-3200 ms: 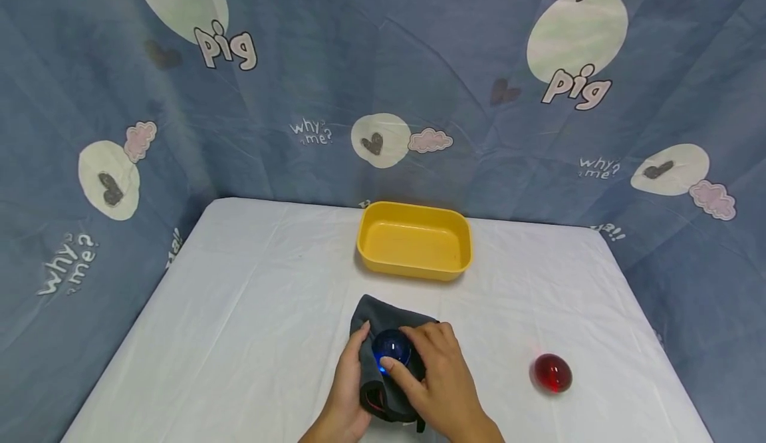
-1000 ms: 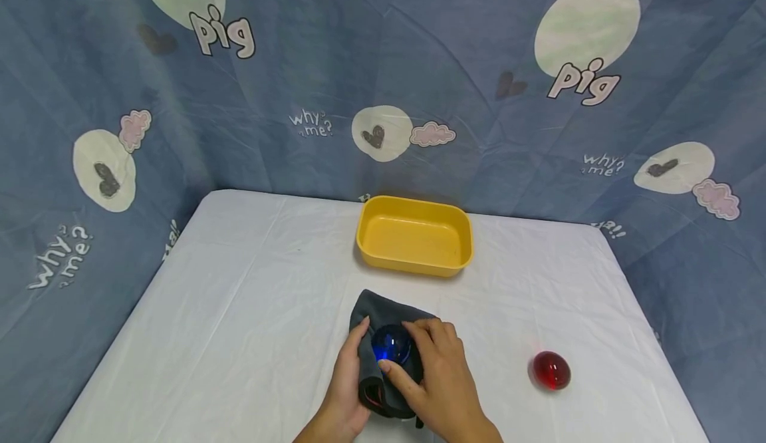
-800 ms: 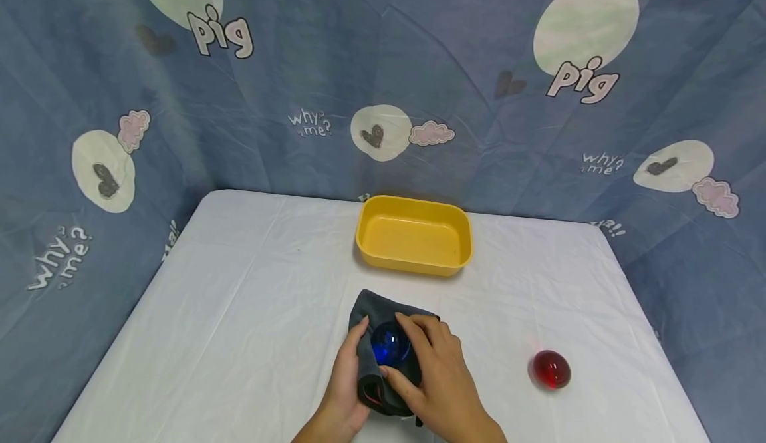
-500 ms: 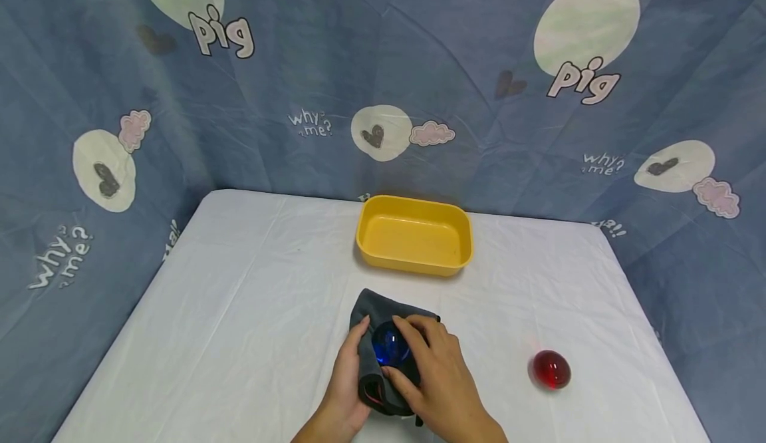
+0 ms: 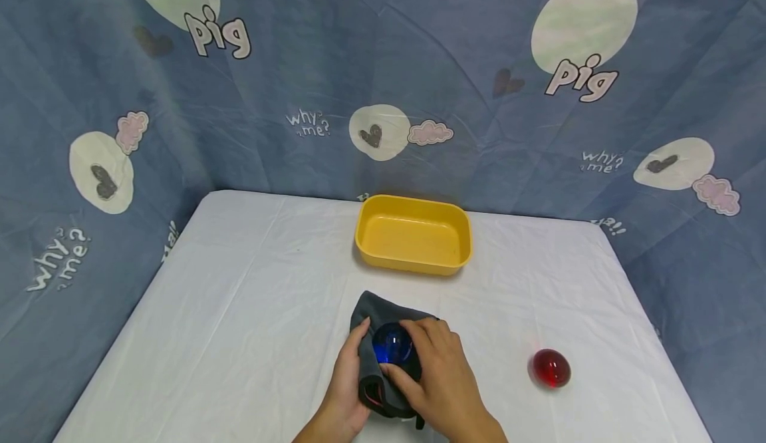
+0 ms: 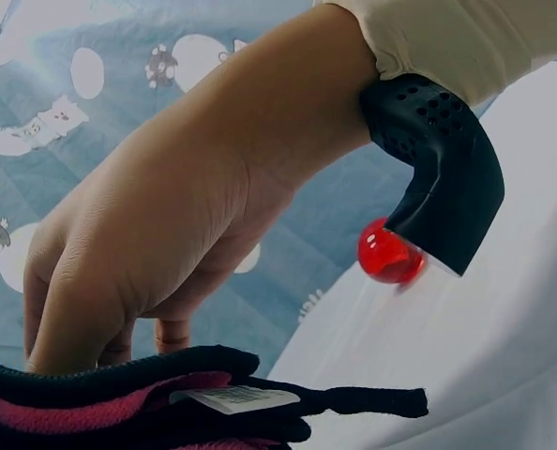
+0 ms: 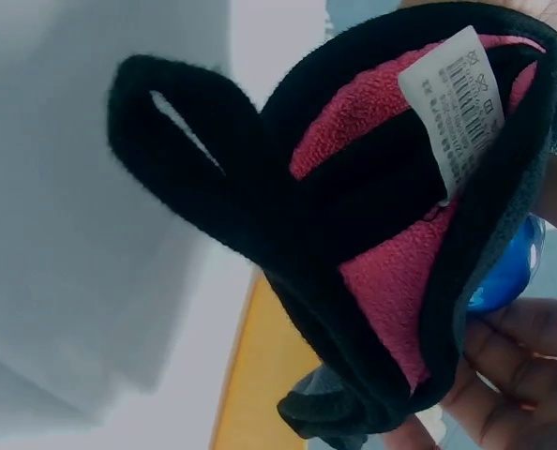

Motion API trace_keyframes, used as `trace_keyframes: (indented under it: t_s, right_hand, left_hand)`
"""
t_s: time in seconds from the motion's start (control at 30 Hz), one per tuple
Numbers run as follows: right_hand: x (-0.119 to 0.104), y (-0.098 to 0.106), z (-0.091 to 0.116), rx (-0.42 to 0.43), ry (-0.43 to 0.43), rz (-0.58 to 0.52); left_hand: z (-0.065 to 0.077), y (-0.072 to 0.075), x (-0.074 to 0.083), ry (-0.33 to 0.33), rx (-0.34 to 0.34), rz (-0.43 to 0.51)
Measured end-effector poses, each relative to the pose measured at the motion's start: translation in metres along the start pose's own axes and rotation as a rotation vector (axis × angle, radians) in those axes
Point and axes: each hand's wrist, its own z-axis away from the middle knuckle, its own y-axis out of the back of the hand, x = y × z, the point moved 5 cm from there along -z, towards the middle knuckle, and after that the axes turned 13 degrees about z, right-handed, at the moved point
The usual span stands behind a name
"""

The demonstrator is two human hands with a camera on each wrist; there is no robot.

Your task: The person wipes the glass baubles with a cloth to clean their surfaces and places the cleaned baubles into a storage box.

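A clear blue ball sits against a folded dark grey cloth, near the front of the table. My left hand holds the cloth from the left, thumb along its upper side; its other fingers are hidden underneath. With thumb and fingers my right hand grips the ball from the right. In the right wrist view, the cloth's black-edged end shows a pink fleecy lining, a white label and a hanging loop. The ball shows partly behind it.
A glossy red ball lies on the white-covered table right of my hands. Beyond the cloth stands a shallow yellow tray. Blue printed fabric hangs behind and beside the table.
My right thumb and fingers have shifted slightly on the blue ball, which has moved a little against the cloth. My left hand keeps its hold, while the red ball and tray stay put.
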Motion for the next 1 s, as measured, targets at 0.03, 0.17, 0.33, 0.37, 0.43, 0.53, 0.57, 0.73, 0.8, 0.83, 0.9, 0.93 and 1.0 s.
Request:
trace_keyframes:
  t_s: [0.03,0.17,0.33,0.37,0.43,0.53,0.57,0.73,0.8,0.83,0.9,0.93,1.0]
  right_hand:
    - [0.0004,-0.0006,-0.0002,0.014,-0.004,-0.005]
    - [0.0017,-0.0033,-0.0006,0.056,-0.036,-0.021]
    - [0.0025,-0.0057,-0.0003,0.062,-0.087,-0.016]
    - [0.0026,-0.006,-0.0003,0.062,-0.095,-0.013]
    - [0.0024,-0.0067,-0.0002,0.068,-0.111,-0.008]
    - [0.0022,-0.0082,0.0,0.067,-0.139,-0.003]
    - [0.0021,-0.0087,0.0001,0.063,-0.15,-0.005]
    - [0.0027,-0.0105,0.0006,-0.007,-0.168,-0.026]
    - [0.0031,-0.0098,0.001,-0.029,-0.148,-0.038]
    - [0.0033,-0.0091,0.0011,-0.036,-0.132,-0.046]
    - [0.0036,-0.0073,0.0016,-0.044,-0.097,-0.064]
    - [0.0036,-0.0063,0.0017,-0.045,-0.078,-0.072]
    - [0.0036,-0.0047,0.0017,-0.051,-0.042,-0.096]
  left_hand:
    - [-0.0001,-0.0001,-0.0002,0.0,-0.003,0.0]
    - [-0.0015,-0.0002,0.0002,-0.002,0.012,-0.01]
    - [-0.003,0.0011,0.0011,0.0,0.02,-0.032]
    - [-0.003,0.0013,0.001,-0.001,0.018,-0.031]
    - [-0.0029,0.0019,0.0009,-0.003,0.011,-0.027]
    - [-0.0028,0.0019,0.0006,-0.003,0.004,-0.014]
    - [-0.0027,0.002,0.0003,-0.002,0.0,-0.011]
    - [-0.0025,0.0017,-0.0005,-0.004,-0.022,-0.001]
    - [-0.0024,0.0008,-0.0005,-0.007,-0.038,0.004]
    - [-0.0022,0.0004,-0.0002,-0.009,-0.044,0.007]
    - [-0.002,-0.0001,0.0001,-0.011,-0.051,0.014]
    - [-0.002,-0.0002,0.0003,-0.011,-0.054,0.017]
    - [-0.0019,-0.0001,0.0006,-0.009,-0.053,0.025]
